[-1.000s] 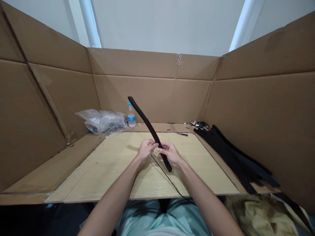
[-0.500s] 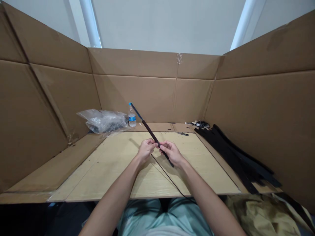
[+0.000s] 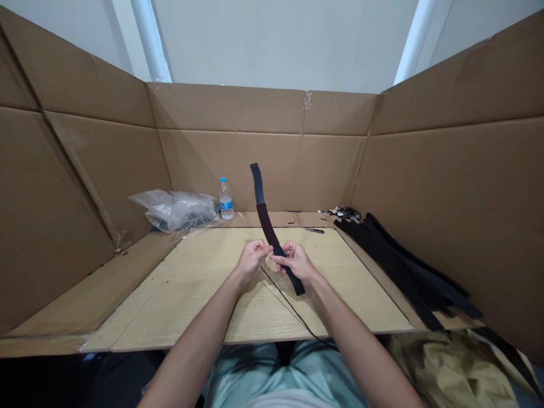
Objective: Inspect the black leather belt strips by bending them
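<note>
Cardboard walls [image 3: 229, 164] surround bag [image 3: 182, 211], bottle [image 3: 226, 204] and held strip [image 3: 267, 224].

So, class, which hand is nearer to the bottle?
Left. The left hand is on the near side of the bottle, slightly to its right; the right hand is farther right, holding the strip.

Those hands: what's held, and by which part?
The right hand grips a dark strip just below its maroon section; whether the left hand pinches strip or cord is unclear.
</note>
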Demonstrator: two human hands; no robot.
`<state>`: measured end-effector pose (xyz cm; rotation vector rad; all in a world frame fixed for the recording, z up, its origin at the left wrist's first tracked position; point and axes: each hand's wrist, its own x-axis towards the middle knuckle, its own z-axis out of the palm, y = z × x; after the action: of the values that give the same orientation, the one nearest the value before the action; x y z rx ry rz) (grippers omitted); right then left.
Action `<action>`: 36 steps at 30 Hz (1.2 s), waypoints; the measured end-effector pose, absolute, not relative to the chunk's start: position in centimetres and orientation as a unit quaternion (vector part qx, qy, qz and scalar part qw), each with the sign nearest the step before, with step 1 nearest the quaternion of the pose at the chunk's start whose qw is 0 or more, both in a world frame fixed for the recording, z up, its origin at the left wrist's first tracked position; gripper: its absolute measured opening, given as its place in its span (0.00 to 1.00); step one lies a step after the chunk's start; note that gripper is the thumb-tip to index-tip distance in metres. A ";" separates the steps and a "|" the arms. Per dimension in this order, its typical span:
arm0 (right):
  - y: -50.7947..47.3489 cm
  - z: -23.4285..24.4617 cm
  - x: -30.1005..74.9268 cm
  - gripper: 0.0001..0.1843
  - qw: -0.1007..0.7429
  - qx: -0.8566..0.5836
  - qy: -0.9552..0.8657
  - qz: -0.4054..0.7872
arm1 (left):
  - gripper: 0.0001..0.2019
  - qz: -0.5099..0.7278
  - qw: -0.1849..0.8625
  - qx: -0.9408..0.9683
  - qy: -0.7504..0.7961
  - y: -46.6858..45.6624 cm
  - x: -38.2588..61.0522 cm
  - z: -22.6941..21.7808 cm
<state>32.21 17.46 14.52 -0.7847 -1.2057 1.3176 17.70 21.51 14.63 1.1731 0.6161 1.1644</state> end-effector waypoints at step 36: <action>17.5 14.9 31.5 0.27 0.552 -0.312 -0.462 0.621 | 0.23 0.520 0.623 0.530 0.244 21.0 18.4 14.7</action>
<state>31.49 17.53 14.92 -0.7378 -1.0921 1.4685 18.37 20.96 14.68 1.2177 0.5592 1.1952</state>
